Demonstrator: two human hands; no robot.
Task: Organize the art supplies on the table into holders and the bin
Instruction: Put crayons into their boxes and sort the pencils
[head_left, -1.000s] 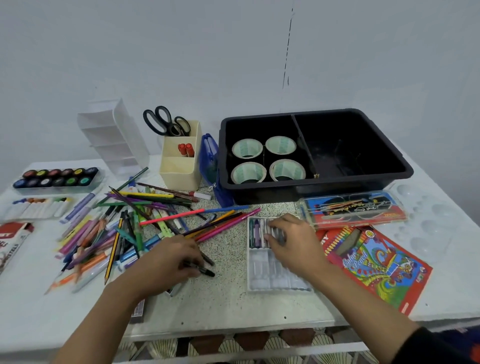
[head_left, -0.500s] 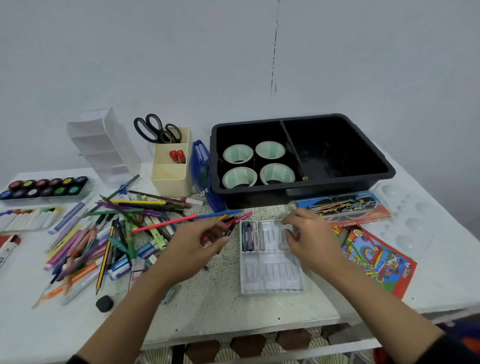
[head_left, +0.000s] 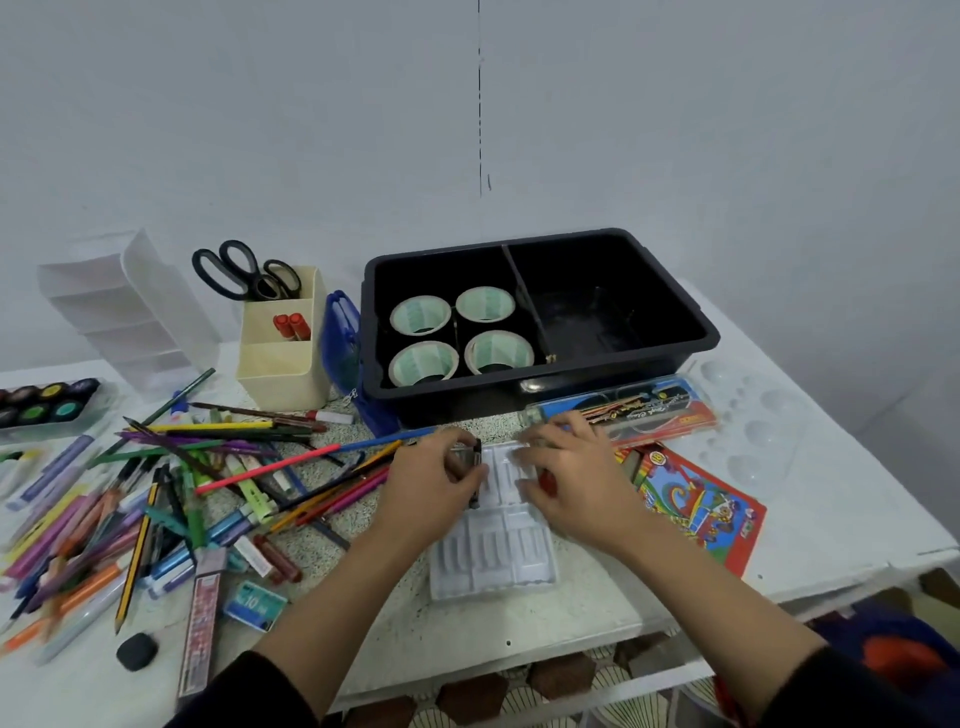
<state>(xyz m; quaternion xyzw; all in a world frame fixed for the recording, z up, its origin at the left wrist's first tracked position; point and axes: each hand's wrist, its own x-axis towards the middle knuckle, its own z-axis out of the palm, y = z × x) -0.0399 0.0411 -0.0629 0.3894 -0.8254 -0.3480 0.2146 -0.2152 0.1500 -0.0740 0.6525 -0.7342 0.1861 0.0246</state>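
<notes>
Judging from the white table (head_left: 831, 519), most of the work is left. The black plastic bin (head_left: 670, 306) holds only four tape rolls (head_left: 423, 361), all in its left compartment. The heap of loose coloured pencils and markers (head_left: 156, 493) lies unsorted at the left. The cream plastic holder (head_left: 280, 369) has only black scissors (head_left: 244, 270) and red markers (head_left: 292, 326). Over the clear plastic crayon tray (head_left: 493, 564) in the middle, the left hand (head_left: 431, 483) pinches a small dark stick (head_left: 470, 457). The right hand (head_left: 571, 478) lies on the tray's far right part, and I cannot tell whether it grips it.

table (head_left: 831, 530) | on it: black bin (head_left: 457, 408), cream holder (head_left: 283, 374), crayon tray (head_left: 493, 561), loose pencils (head_left: 208, 441), clear palette (head_left: 753, 415)
</notes>
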